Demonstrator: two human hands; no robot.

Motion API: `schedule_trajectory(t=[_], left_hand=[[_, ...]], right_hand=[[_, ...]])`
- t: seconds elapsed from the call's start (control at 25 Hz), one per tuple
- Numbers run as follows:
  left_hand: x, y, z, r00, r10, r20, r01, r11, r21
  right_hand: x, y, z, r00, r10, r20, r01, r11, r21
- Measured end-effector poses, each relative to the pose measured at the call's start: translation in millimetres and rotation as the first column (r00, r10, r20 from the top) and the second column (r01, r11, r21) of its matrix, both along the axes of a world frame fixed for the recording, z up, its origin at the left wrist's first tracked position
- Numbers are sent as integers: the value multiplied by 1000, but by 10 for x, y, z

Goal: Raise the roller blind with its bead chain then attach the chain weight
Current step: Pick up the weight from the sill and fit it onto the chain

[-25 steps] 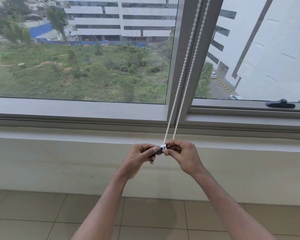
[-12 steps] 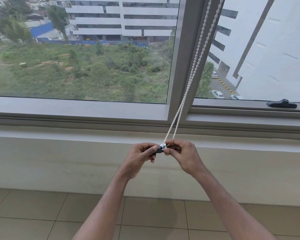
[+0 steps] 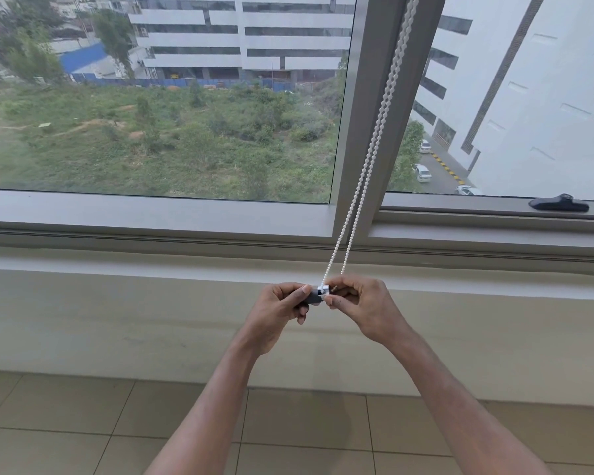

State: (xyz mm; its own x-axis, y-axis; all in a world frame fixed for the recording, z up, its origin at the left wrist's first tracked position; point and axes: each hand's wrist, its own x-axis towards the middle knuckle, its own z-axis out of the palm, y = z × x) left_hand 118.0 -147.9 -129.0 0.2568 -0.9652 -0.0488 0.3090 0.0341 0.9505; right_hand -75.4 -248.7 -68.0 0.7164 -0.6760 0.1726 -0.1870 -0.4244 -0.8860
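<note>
Both hands meet just below the window sill [image 3: 151, 272], in front of the pale wall under the window. The left hand [image 3: 277, 311] is closed around the dark body of the chain weight [image 3: 314, 296], thumb on top and fingers curled beneath. The right hand [image 3: 364, 308] pinches the white end of the same weight between thumb and forefinger, its remaining fingers folded in. The bead chain [image 3: 367, 159] runs as two white strands from the top of the frame, along the grey window mullion [image 3: 357, 114], down to the weight; one strand enters the white end cap, the other ends at the right fingertips. Whether the chain is fully seated in the weight cannot be told, as the fingers hide the joint. Compared with half a second ago, the hands and the weight occupy the same place and the grips are unchanged. The two strands, which then lay almost touching above the hands, now stand slightly apart over their lower run. A second ago they were wider apart along their whole length. The black window handle [image 3: 559, 204] lies on the lower right frame, well apart from the hands. The roller blind itself is out of view above.
</note>
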Motion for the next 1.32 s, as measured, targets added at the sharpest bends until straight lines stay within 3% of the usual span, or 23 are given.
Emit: schedule_trajectory(t=[0.84, 1.32], left_hand=[[-8, 39, 32, 999, 33, -21, -34, 999, -28], [19, 119, 68, 996, 74, 49, -72, 996, -46]], right_hand=[[16, 57, 32, 998, -57, 0, 57, 998, -7], [127, 147, -23, 996, -57, 62, 50, 992, 112]])
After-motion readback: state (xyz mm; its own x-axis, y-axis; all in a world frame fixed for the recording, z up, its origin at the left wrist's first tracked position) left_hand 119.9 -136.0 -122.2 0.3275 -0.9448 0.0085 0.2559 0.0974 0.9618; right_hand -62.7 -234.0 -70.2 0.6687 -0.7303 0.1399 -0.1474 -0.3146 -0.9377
